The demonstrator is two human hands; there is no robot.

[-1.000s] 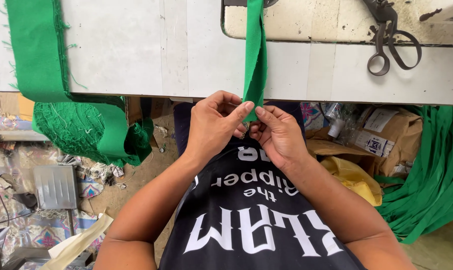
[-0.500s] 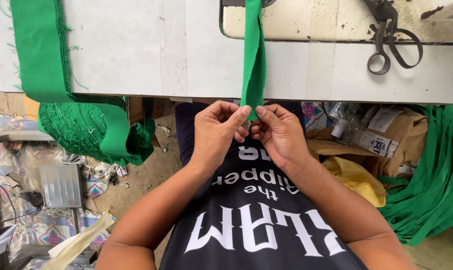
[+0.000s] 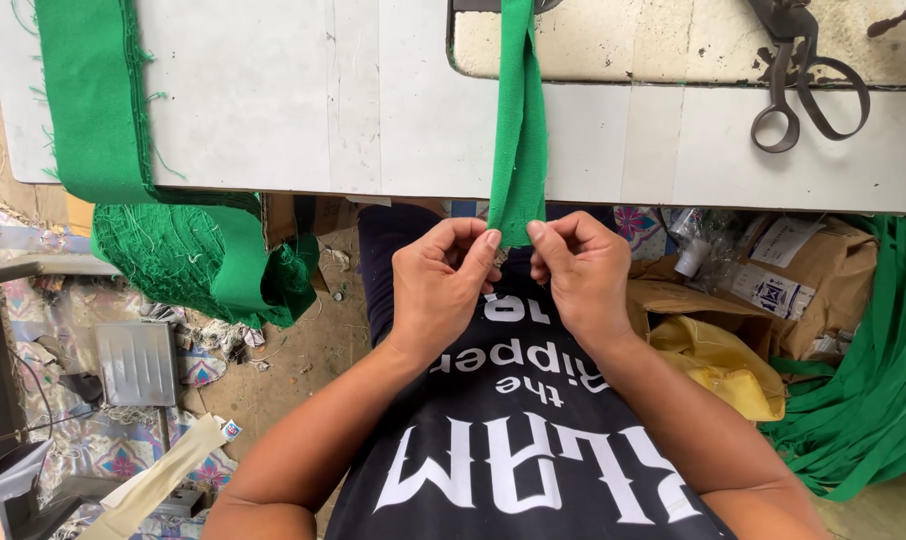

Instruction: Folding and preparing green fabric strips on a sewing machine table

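Just below the table's front edge, the left hand [image 3: 443,285] and right hand [image 3: 585,278] meet over the lap, each pinching the lower end of a green fabric strip [image 3: 520,130] between thumb and forefinger. The remaining fingers of both hands are curled in. The strip runs straight up from the fingertips, over the edge of the white table [image 3: 353,110], and on past the top of the view; its end sits between the two thumbs, touching both.

Up and to the right of the right hand, a pair of dark scissors [image 3: 803,90] lies on the table, well apart from the strip. Far left of the left hand, a wider green band [image 3: 93,100] crosses the table and drops into a heap of green cloth [image 3: 193,250] below.

Right of the right hand, under the table, lies a brown cardboard box [image 3: 823,270] with a white rectangular label [image 3: 768,290] bearing small dark print. Just below it is a yellow plastic bag [image 3: 723,365], and further right a pile of green strips [image 3: 873,390]. Down-left of the left hand, a grey metal pedal [image 3: 138,360] rests on the floor.
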